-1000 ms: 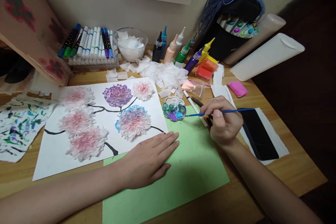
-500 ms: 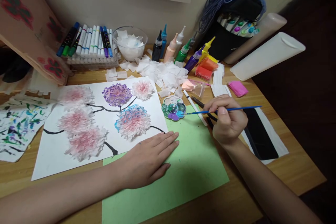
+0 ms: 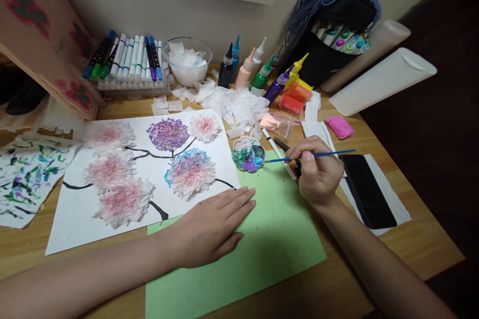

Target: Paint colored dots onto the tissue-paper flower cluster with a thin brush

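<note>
Watching remotely thru the head cam rn: my R hand (image 3: 320, 179) has a thin blue paintbrush (image 3: 337, 152) pinched btwn thumb & fingers, tip over the R side of the flower-shaped palette (image 3: 239, 152), by the blue paint. Can't tell if it's actually touching. Palette's on the counter (image 3: 430, 244), just past the top edge of the green paper (image 3: 277, 259) & right next to the white sheet (image 3: 75, 219). L hand (image 3: 211, 227) is palm down, fingers flat & close together, across the sheet's bottom R corner & onto the green. Hands are well apart btw. Sheet's got puffy tissue blossoms, incl. a purple-tipped one (image 3: 168, 134) & a pink/white one w/ blue tips (image 3: 190, 174). Loose tissue scraps (image 3: 235, 104) behind the palette, phone (image 3: 368, 192) off to the R.
</note>
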{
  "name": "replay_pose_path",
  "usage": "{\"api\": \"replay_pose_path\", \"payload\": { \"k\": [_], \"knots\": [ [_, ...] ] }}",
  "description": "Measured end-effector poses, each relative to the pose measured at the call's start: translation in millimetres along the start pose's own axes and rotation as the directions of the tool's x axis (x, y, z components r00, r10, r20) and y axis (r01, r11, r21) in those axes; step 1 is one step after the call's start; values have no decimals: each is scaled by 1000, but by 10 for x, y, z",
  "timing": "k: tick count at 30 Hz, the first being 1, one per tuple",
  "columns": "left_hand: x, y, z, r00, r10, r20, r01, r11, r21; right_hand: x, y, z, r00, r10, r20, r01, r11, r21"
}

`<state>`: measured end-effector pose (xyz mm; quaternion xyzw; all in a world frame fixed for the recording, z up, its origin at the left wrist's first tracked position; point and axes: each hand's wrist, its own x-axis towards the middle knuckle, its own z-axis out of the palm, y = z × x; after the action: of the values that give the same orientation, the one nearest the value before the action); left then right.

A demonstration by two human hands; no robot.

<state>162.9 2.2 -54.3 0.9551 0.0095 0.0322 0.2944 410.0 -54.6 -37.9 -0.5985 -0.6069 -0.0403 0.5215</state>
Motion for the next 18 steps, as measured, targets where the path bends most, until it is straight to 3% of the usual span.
{"api": "replay_pose_path", "payload": {
  "k": [3, 8, 12, 16, 18],
  "knots": [
    [-6, 1, -4, 1000, -2, -12, 2, 1000, -23, -2, -7, -1, 998, -20, -55, 20, 1000, 1],
    [-1, 1, -9, 1000, -2, -11, 2, 1000, -28, -2, -11, -4, 1000, -2, 11, 2, 1000, -26],
    [0, 1, -5, 1000, 0, -28, -1, 999, -49, -2, -7, -7, 998, -2, -62, 0, 1000, -28],
    [-2, 1, -7, 1000, 0, -25, -1, 999, -40, -3, -14, -6, 999, 47, -6, -47, 999, -28],
    [-1, -1, -7, 1000, 1, -15, -1, 1000, -26, 14, -36, -6, 997, 51, -59, -51, 999, -3]
  ]
}}
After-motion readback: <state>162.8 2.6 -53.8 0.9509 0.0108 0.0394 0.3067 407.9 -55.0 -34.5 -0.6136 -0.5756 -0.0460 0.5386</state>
